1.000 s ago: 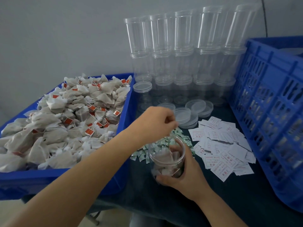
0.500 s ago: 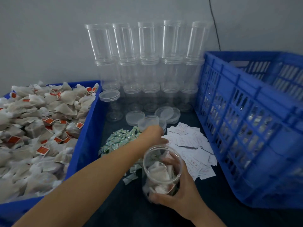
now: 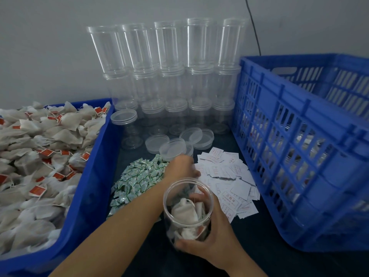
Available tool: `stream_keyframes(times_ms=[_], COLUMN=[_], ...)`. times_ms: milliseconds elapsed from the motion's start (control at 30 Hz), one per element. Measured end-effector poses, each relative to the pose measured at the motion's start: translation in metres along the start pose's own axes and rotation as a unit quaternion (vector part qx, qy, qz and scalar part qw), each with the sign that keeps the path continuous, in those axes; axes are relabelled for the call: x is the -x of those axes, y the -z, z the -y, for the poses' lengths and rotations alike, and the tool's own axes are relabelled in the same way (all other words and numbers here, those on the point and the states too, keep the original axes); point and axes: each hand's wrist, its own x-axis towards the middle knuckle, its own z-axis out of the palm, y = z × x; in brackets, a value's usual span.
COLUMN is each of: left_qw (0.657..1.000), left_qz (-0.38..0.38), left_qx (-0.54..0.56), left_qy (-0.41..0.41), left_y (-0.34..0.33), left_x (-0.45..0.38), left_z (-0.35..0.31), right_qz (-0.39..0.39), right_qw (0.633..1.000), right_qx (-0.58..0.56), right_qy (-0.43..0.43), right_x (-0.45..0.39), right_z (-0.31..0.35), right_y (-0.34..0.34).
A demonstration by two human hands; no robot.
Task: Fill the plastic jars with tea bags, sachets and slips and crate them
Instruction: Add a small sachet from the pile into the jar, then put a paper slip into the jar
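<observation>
My right hand [image 3: 215, 236] grips a clear plastic jar [image 3: 187, 198] from its right side, low in the middle of the view. The jar is open at the top and holds several white tea bags. My left hand [image 3: 179, 168] reaches across behind the jar, its fingertips down at the left edge of a pile of white paper slips [image 3: 229, 182]. Its fingers are blurred and partly hidden, so a pinch cannot be made out. A heap of small green sachets [image 3: 137, 180] lies just left of that hand.
A blue tray [image 3: 93, 176] heaped with tea bags [image 3: 40, 152] fills the left. Stacked empty clear jars [image 3: 171, 76] line the wall, with loose lids [image 3: 173, 144] in front. A tall blue slatted crate [image 3: 299, 146] stands on the right of the dark table.
My left hand left the jar's mouth and moved forward to the slips pile. The view swung right, showing more of the crate. The jar stays in my right hand.
</observation>
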Motion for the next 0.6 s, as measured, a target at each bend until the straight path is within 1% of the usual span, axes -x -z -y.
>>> stream_keyframes(times_ms=[100,200,433,500,600], left_qw=[0.999,0.998,0.997,0.997,0.996], left_qz=[-0.033,-0.064,-0.068,-0.073,-0.071], left_qx=[0.024,0.024,0.033,0.018,-0.039], left_qy=[-0.012,-0.006,-0.006,-0.013,-0.039], left_y=[0.0010,0.0026,0.0051,0.0048,0.0047], left_x=[0.0017,0.0019,-0.0032,-0.0031,-0.0020], left_z=[-0.0008,-0.0002,0.0049,0.0064,0.0052], right_qz=[0.002,0.002,0.005,0.008,0.008], right_qw=[1.000,1.000,1.000,1.000,1.000], right_qx=[-0.006,-0.004,-0.010,-0.017,-0.018], right_qy=[-0.002,0.000,-0.001,-0.004,-0.002], right_x=[-0.0004,-0.0004,-0.0003,-0.0004,-0.0009], right_z=[0.0000,0.0005,-0.0001,-0.0007,-0.0011], right_y=[0.0003,0.0007,0.0012,0.0012,0.0015])
